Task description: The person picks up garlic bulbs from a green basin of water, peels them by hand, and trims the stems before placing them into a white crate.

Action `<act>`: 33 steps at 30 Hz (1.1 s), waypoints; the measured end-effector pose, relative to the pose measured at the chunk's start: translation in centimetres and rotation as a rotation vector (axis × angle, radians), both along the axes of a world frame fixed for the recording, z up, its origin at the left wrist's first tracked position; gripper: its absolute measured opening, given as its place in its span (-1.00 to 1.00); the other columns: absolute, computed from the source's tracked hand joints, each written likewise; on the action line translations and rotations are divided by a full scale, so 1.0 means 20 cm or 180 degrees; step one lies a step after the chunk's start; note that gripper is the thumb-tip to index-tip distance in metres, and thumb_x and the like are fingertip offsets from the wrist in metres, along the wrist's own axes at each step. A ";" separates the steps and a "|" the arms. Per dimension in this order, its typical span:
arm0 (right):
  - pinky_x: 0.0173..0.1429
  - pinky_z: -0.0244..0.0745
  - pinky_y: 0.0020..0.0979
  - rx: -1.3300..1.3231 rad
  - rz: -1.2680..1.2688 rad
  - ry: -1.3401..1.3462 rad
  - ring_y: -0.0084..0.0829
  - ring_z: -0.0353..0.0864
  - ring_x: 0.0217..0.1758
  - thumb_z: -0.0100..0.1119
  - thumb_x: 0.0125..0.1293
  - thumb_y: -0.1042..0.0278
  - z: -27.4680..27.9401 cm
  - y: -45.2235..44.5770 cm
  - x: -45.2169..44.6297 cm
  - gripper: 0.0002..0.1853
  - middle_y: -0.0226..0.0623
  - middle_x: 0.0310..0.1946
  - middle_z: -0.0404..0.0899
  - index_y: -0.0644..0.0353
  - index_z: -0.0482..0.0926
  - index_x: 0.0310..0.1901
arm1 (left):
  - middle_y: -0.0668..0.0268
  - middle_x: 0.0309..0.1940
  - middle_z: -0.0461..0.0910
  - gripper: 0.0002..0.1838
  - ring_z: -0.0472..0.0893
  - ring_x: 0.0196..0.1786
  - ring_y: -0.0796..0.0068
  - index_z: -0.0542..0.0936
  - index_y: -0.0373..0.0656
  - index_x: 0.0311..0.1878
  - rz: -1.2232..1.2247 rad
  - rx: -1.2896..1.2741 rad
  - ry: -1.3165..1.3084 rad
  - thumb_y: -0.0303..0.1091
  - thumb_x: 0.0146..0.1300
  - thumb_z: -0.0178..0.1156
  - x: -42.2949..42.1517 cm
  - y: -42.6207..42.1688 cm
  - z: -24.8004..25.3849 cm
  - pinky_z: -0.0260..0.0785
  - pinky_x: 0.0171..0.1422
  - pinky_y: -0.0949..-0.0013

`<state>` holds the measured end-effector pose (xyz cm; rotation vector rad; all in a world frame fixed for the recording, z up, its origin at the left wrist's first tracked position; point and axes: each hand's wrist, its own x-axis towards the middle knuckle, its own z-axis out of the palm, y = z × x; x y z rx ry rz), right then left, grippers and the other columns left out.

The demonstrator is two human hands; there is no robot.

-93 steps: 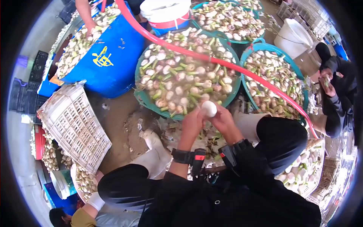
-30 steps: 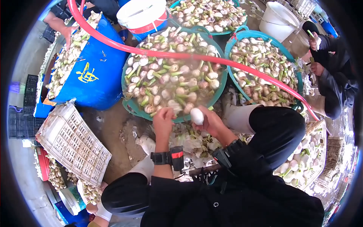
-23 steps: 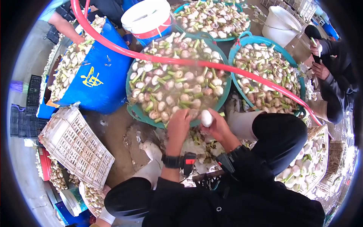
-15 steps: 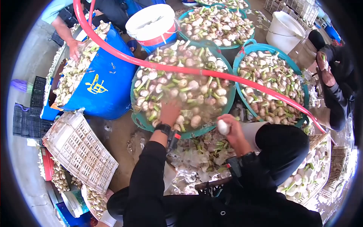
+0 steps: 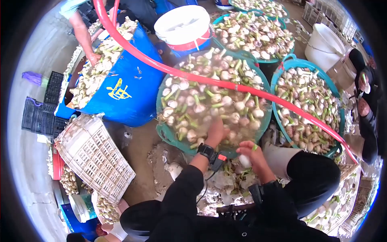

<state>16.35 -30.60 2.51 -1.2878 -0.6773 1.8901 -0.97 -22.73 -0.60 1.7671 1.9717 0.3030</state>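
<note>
My left hand (image 5: 216, 132) reaches into the cloudy water of a round green tub (image 5: 166, 135) full of garlic bulbs (image 5: 196, 105) with green stems; its fingers are hidden by water and garlic. My right hand (image 5: 254, 157) is closed on a white, clean-looking garlic bulb (image 5: 244, 161) just outside the tub's near rim. A green bit shows by its fingertips. Below both hands lies a heap of peeled skins and stem scraps (image 5: 229, 181).
A red hose (image 5: 193, 76) crosses above the tubs. At left stand a tilted blue barrel (image 5: 135, 80) of garlic and a white plastic crate (image 5: 96, 151). Another green tub (image 5: 340, 115) is at right. Co-workers' hands (image 5: 94, 58) (image 5: 364, 107) show at both sides.
The view has shifted, moving the scene right and down. My left hand has moved right and nearer within the tub, closer to my right hand, which still holds the garlic bulb.
</note>
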 end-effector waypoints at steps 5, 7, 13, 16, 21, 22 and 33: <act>-0.34 0.47 -0.49 0.0068 -0.0417 -0.0106 -0.46 0.52 -0.38 0.06 0.07 0.47 0.00 0.04 0.10 -0.76 -0.24 -0.39 0.53 0.29 0.41 -0.19 | 0.17 -0.34 0.55 -0.75 0.53 -0.24 0.16 0.55 -0.13 -0.35 -0.0461 0.0142 0.0738 -0.16 0.02 0.12 -0.55 0.10 0.14 0.36 -0.18 0.20; -0.34 0.47 -0.50 0.0069 -0.0425 -0.0015 -0.46 0.52 -0.39 0.06 0.08 0.47 0.00 0.05 0.09 -0.76 -0.23 -0.39 0.52 0.28 0.40 -0.18 | 0.19 -0.08 0.47 -0.60 0.45 -0.02 0.21 0.51 -0.09 -0.09 0.0237 0.0484 0.0466 -0.08 0.05 0.09 -0.72 0.14 0.22 0.30 0.00 0.14; -0.32 0.47 -0.49 0.0006 -0.0216 0.0330 -0.44 0.52 -0.38 0.05 0.11 0.46 0.00 0.05 -0.03 -0.78 -0.21 -0.38 0.52 0.27 0.40 -0.18 | -0.25 0.19 0.01 -0.15 0.12 0.23 -0.17 0.04 -0.12 0.28 0.0876 -0.0560 0.0415 0.17 0.01 0.02 -0.49 0.26 -0.01 0.02 0.25 0.00; -0.31 0.50 -0.46 0.0087 -0.0208 0.0361 -0.43 0.53 -0.36 0.04 0.12 0.49 0.01 0.05 -0.05 -0.80 -0.21 -0.39 0.51 0.27 0.39 -0.19 | -0.04 0.14 0.24 -0.27 0.29 0.14 -0.04 0.25 -0.07 0.19 0.0462 -0.0220 0.0596 0.16 0.00 0.03 -0.33 0.21 -0.12 0.18 0.16 0.12; -0.31 0.48 -0.47 0.0008 -0.0219 0.0252 -0.44 0.53 -0.42 0.02 0.07 0.54 0.04 0.06 0.01 -0.81 -0.21 -0.41 0.53 0.28 0.41 -0.22 | 0.10 -0.20 0.52 -0.68 0.50 -0.14 0.18 0.59 -0.09 -0.31 -0.1027 -0.0786 -0.0607 -0.08 0.05 0.03 -0.36 0.11 0.13 0.35 -0.11 0.23; -0.31 0.48 -0.47 -0.0003 -0.0257 0.0255 -0.44 0.53 -0.42 0.02 0.07 0.54 0.04 0.06 0.02 -0.81 -0.21 -0.41 0.53 0.28 0.41 -0.22 | 0.10 -0.20 0.52 -0.68 0.50 -0.14 0.18 0.59 -0.09 -0.31 -0.1063 -0.0802 -0.0602 -0.08 0.05 0.03 -0.41 0.12 0.18 0.35 -0.11 0.23; -0.32 0.43 -0.49 0.0114 0.0504 0.0513 -0.44 0.51 -0.44 0.05 -0.03 0.58 0.08 0.02 -0.04 -0.77 -0.23 -0.44 0.53 0.26 0.41 -0.25 | 0.07 -0.21 0.53 -0.71 0.46 -0.10 0.04 0.57 -0.20 -0.27 -0.0024 -0.0540 0.0105 -0.21 0.03 0.05 -0.15 0.30 -0.06 0.23 0.02 0.03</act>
